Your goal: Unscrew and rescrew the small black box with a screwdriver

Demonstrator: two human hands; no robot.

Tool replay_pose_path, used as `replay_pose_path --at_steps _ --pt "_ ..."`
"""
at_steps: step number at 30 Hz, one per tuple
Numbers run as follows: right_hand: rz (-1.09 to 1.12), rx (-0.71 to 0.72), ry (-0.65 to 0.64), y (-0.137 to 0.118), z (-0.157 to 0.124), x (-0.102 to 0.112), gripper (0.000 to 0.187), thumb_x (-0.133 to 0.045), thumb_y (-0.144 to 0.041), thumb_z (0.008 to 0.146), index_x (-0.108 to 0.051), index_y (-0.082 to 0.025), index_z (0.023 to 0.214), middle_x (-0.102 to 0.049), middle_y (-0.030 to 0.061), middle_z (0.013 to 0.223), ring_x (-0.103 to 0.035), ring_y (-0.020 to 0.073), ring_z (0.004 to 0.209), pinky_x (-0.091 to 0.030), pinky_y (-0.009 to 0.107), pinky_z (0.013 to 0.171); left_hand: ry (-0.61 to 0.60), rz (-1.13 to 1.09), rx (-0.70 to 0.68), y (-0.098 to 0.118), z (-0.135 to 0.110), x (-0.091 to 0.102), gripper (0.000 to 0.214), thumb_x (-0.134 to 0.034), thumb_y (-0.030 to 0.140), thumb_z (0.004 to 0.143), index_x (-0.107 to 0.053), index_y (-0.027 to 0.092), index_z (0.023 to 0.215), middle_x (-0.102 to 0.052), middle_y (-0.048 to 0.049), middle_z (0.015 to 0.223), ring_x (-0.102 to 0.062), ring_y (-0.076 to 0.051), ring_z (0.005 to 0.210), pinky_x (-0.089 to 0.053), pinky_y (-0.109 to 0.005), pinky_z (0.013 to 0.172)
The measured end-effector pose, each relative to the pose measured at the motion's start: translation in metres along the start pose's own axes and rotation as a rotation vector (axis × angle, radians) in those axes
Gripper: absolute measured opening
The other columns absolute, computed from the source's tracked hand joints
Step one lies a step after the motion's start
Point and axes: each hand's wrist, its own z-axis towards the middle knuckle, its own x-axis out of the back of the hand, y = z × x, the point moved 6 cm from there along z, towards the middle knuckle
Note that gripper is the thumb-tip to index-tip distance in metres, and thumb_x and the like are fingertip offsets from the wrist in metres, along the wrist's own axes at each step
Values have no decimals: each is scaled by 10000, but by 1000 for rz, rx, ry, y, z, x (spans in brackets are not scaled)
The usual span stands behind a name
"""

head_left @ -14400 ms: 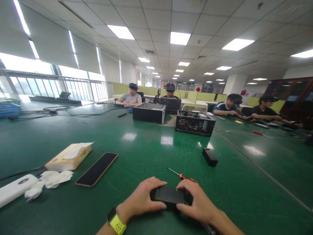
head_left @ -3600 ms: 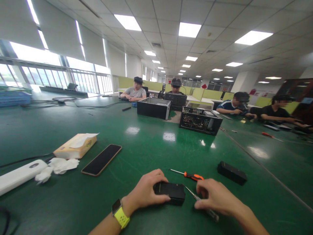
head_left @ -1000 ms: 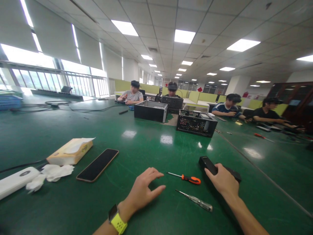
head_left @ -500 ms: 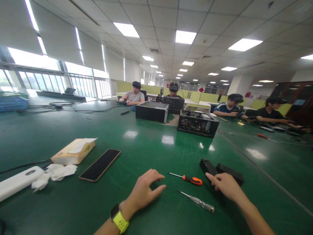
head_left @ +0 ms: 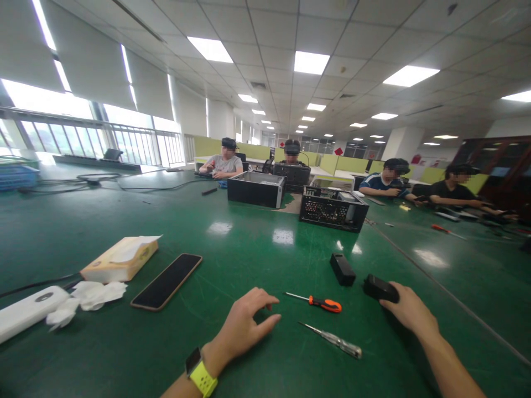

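My left hand (head_left: 244, 326) rests on the green table (head_left: 257, 254) with its fingers loosely curled and apart, holding nothing; a yellow-banded watch sits on its wrist. My right hand (head_left: 409, 310) reaches out to the right and is closed on a small black box (head_left: 379, 288). A second small black box (head_left: 342, 269) lies free on the table just left of it. Between my hands lie an orange-handled screwdriver (head_left: 317, 302) and a clear-handled screwdriver (head_left: 334, 341).
To the left lie a dark phone (head_left: 166, 281), a tissue box (head_left: 120, 259), crumpled tissues (head_left: 85, 296) and a white power bank (head_left: 25, 310). Two open computer cases (head_left: 332, 208) stand at mid-table. Several people sit along the far and right sides.
My right hand has slid right and taken hold of the right-hand black box. The other black box now lies alone, farther from me. My left hand has stayed put.
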Motion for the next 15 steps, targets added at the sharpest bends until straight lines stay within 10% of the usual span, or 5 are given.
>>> replay_pose_path --at_steps 4,15 --pt "91 109 -54 -20 -8 5 509 -614 -535 744 -681 -178 1100 -705 105 1067 -668 298 949 -516 390 825 6 -5 4 0 -1 0 187 -666 236 860 -682 183 1039 -666 -48 884 -617 -216 837 -496 -332 779" --pt "532 776 -381 -186 -114 14 428 -686 -493 806 -677 -202 1120 -672 94 1089 -616 270 1002 -471 378 894 -90 -68 -40 8 -3 -5 698 -829 430 733 -540 231 1336 -589 -90 1208 -571 -259 1069 -470 -378 949"
